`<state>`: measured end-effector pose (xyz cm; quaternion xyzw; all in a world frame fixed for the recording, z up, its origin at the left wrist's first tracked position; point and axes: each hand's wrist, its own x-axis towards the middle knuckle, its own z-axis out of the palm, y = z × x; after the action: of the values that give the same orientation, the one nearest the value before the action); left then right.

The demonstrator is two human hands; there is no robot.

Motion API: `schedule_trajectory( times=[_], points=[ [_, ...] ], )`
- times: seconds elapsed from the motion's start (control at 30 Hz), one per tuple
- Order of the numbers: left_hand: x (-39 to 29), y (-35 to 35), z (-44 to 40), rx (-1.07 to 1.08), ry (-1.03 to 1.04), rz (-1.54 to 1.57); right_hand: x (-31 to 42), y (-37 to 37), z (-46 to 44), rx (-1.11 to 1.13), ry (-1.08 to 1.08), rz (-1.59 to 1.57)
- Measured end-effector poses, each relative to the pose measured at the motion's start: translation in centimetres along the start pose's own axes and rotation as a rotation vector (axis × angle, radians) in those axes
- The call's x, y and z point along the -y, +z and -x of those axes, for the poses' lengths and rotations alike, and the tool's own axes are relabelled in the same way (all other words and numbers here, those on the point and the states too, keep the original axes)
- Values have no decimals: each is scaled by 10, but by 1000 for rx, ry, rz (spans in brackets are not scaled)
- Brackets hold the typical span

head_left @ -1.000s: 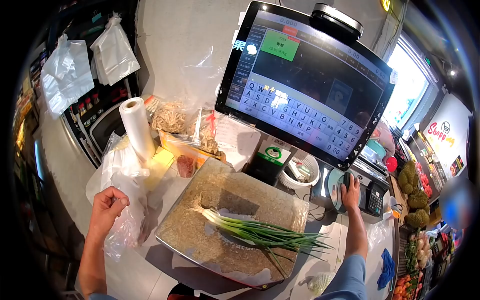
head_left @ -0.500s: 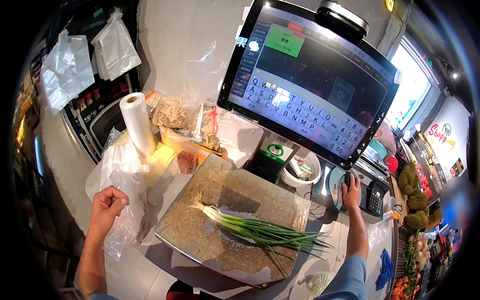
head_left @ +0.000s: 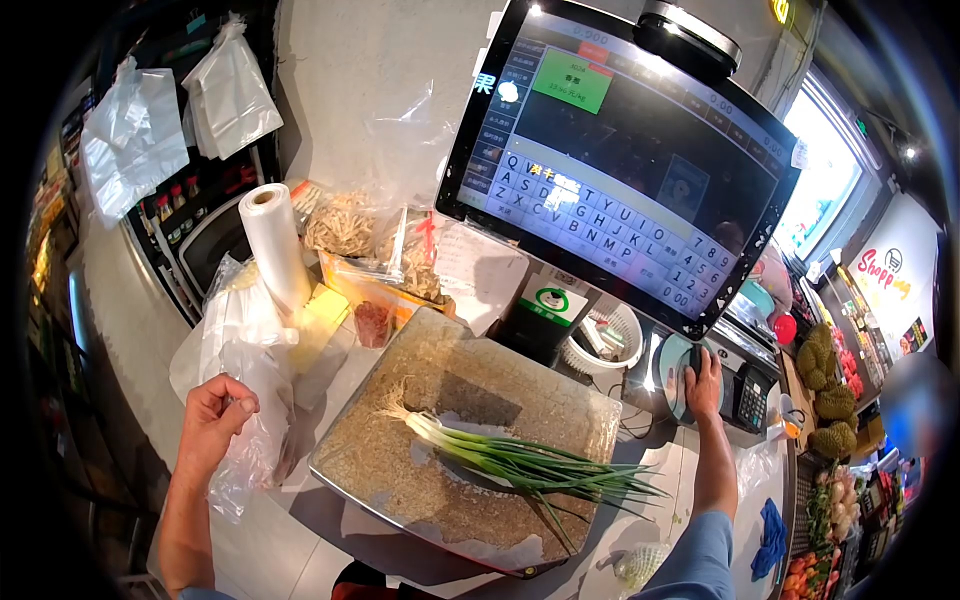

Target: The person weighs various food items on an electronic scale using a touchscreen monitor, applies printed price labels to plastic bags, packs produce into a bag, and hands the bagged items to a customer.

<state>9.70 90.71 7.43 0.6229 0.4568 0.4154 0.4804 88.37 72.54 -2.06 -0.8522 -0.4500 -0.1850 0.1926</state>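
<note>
On the surface [head_left: 265,548], scallions [head_left: 510,460] lie across the scale [head_left: 520,375], tips [head_left: 635,483] overhanging; a sleeve [head_left: 700,555] swung inward could drag them. The right hand [head_left: 706,385] cups the mouse [head_left: 693,360]; I see nothing in the left hand [head_left: 218,410], loosely fisted by a bag [head_left: 262,470].

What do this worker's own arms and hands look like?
Both the left hand and the right hand are ungloved, with no watch or bracelet visible. A plain grey-blue right sleeve ends around the elbow, leaving the right forearm bare; only a sliver of the similarly coloured left sleeve shows at the bottom edge.
</note>
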Motion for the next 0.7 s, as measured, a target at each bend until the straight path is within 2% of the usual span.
schedule_trajectory(
  times=[0.7],
  points=[
    [3,3,-1,8,-18,0,-5,3,-2,-16,-18,9]
  ],
)
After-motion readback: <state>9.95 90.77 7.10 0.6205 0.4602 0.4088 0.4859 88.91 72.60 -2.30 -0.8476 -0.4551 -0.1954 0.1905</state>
